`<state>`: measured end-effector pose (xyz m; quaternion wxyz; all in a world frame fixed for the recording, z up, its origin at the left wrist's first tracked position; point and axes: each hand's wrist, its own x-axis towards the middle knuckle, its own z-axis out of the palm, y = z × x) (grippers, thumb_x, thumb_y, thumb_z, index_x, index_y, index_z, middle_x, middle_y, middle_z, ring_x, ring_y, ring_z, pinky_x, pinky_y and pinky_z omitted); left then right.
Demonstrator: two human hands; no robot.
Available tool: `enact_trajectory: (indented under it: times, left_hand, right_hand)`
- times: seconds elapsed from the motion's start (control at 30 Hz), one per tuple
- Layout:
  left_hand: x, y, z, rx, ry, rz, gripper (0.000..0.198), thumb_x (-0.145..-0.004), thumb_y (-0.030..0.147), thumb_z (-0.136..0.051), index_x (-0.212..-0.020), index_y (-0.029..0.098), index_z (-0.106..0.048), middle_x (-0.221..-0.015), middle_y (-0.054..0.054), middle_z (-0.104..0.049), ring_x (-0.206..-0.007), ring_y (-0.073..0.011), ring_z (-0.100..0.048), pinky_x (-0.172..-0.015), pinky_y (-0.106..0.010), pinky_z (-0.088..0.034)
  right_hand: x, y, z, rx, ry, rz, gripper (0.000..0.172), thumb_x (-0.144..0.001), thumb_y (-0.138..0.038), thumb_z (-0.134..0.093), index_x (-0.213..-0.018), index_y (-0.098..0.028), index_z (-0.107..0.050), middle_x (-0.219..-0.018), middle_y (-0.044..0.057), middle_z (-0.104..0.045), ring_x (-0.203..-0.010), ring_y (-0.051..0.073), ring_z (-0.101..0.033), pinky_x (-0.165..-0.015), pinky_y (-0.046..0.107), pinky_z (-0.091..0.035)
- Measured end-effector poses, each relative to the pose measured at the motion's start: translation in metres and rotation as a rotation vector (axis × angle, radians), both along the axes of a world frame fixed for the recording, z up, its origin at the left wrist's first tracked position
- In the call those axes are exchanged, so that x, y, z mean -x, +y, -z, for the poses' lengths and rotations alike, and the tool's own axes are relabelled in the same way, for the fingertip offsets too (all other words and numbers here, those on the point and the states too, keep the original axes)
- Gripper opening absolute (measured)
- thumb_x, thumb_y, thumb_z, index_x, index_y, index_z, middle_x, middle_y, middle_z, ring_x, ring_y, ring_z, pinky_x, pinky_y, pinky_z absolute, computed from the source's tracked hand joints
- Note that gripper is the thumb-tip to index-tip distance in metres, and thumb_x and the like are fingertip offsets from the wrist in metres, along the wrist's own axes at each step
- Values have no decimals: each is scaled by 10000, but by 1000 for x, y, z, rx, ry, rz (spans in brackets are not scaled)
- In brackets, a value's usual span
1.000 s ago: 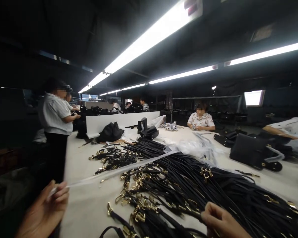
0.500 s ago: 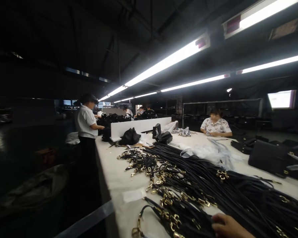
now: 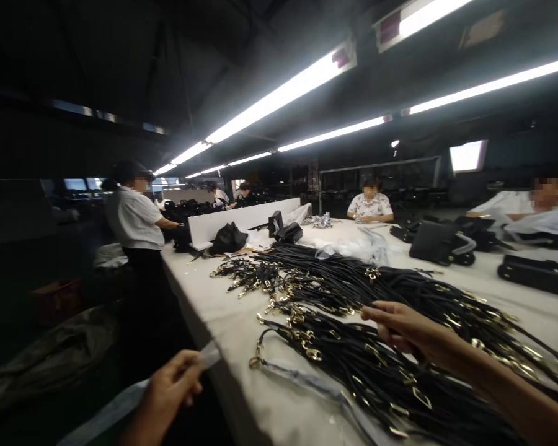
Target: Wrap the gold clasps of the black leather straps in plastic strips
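The left hand hangs off the near edge of the table, thumb and fingers closed on a thin, clear plastic strip that trails down to the left. The right hand is stretched out flat over the heap of straps, just above or touching them. Whether its fingers pinch one cannot be told. The straps lie to the right of the left hand, so the right hand is the nearer. Their long axis runs from the near left to the far right. They are narrow, black and limp, with shiny gold clasps bunched at the left ends. A dark handbag sits farther back.
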<state>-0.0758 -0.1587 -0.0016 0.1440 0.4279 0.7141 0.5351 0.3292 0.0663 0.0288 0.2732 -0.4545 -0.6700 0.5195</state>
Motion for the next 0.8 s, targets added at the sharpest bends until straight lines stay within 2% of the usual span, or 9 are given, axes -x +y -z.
enact_trajectory:
  times: [0.07, 0.13, 0.2, 0.27, 0.4, 0.53, 0.6, 0.7, 0.8]
  left_hand:
    - [-61, 36, 26, 47, 163, 198, 305, -793, 490, -658, -709, 197, -675, -505, 24, -614, -436, -168, -572, -445, -259, -458]
    - [-121, 58, 41, -47, 406, 338, 166, -852, 311, -602, -749, 212, -686, -707, -15, -719, -643, -213, -676, -641, -316, -532]
    - [-166, 64, 45, -156, 587, 415, 154, -881, 193, -565, -785, 224, -682, -821, -22, -751, -784, -236, -697, -822, -381, -523]
    - [-189, 59, 43, -221, 665, 454, 159, -888, 144, -576, -792, 229, -671, -831, -19, -756, -808, -240, -687, -863, -396, -501]
    - [-195, 42, 39, -222, 629, 484, 128, -844, 120, -672, -792, 236, -682, -899, -20, -776, -832, -247, -670, -802, -381, -498]
    - [-185, 27, 34, -130, 601, 484, 121, -808, 173, -721, -736, 269, -741, -1233, -30, -732, -1262, -392, -534, -1006, -572, -384]
    - [-178, 22, 27, -33, 444, 608, 115, -810, 231, -724, -710, 270, -766, -1280, -27, -710, -1372, -409, -428, -1103, -616, -262]
    - [-171, 15, 17, 200, -37, 948, 195, -836, 388, -707, -780, 233, -811, -1024, -57, -788, -1160, -334, -615, -1098, -489, -335]
    - [-171, 10, 21, 336, -533, 1159, 385, -841, 506, -686, -810, 148, -825, -772, -83, -769, -769, -223, -674, -887, -355, -476]
  right_hand:
    - [-10, -30, -7, 89, 34, -21, 543, -700, -650, -723, -884, -148, -626, -481, -76, -450, -385, 44, -278, -397, 196, -191]
    - [-14, -60, -7, 158, 119, -41, 538, -679, -612, -771, -886, -133, -640, -540, -52, -527, -398, 29, -295, -398, 189, -182]
    - [-14, -86, -2, 218, 176, -23, 495, -660, -540, -808, -880, -128, -644, -663, -10, -627, -410, 9, -298, -402, 182, -172]
    - [-12, -105, 7, 276, 179, 23, 435, -655, -473, -815, -868, -128, -655, -699, -6, -645, -398, -6, -246, -397, 186, -129]
    - [-6, -128, 22, 361, 196, 88, 411, -652, -431, -818, -911, -133, -702, -505, -83, -482, -370, 3, -160, -392, 207, -71]
    - [5, -138, 26, 352, 276, 84, 493, -608, -354, -843, -1041, -146, -730, -830, 8, -687, -411, -10, -250, -402, 196, -141]
    - [10, -142, 24, 343, 272, 46, 512, -604, -262, -793, -1098, -148, -726, -694, -26, -642, -417, 11, -273, -405, 190, -169]
    - [15, -150, 18, 338, 187, -54, 587, -626, -163, -667, -1213, -162, -685, -439, -111, -402, -386, 48, -244, -380, 186, -188]
    - [23, -161, 14, 300, 126, -187, 558, -649, -105, -643, -1200, -178, -696, -501, -95, -490, -404, 39, -294, -387, 163, -225]
